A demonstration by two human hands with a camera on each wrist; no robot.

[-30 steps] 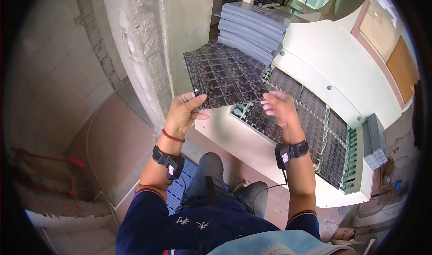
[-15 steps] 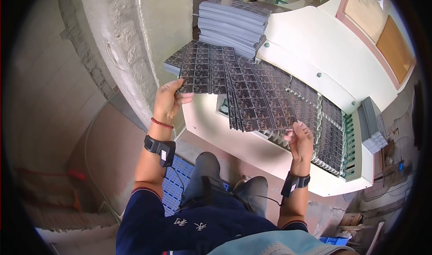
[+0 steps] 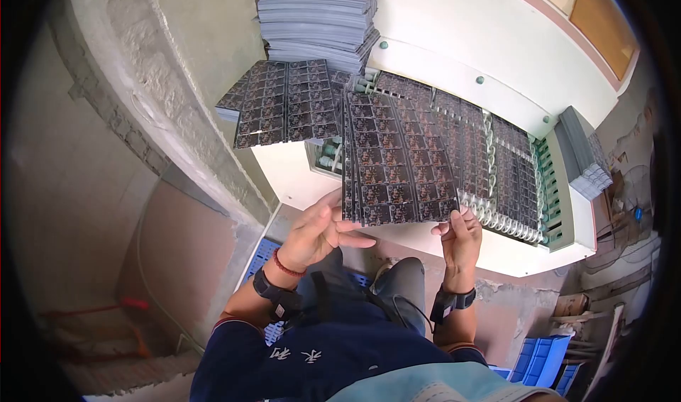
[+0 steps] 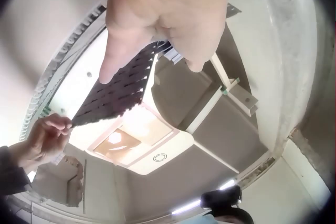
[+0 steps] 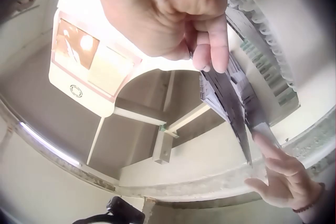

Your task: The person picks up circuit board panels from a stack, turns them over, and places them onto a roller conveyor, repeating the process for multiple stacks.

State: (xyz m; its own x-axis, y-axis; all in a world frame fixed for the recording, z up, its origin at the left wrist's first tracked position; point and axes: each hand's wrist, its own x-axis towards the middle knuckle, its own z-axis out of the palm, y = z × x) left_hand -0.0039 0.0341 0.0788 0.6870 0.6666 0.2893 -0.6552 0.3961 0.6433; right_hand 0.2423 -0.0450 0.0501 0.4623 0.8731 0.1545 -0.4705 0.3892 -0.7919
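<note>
- R hand (image 3: 461, 244) is pinching sheets (image 3: 383, 161) at 5 o'clock corner, prob. keeping 'em together.
- L hand (image 3: 313, 236), gripping nothing, is spreading nr 7 o'clock corner, prob. squaring edges.
- Machine (image 3: 454, 33) is sitting at sheets' 2 o'clock.

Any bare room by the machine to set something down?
Floor looks bare between the right leg and blue crate. On the machine, the white front corner below the loose sheets is bare; can't tell if level. Crowded: rollers full of sheets, back left under tall stack, front by left hand, right hand, fanned sheets.
</note>
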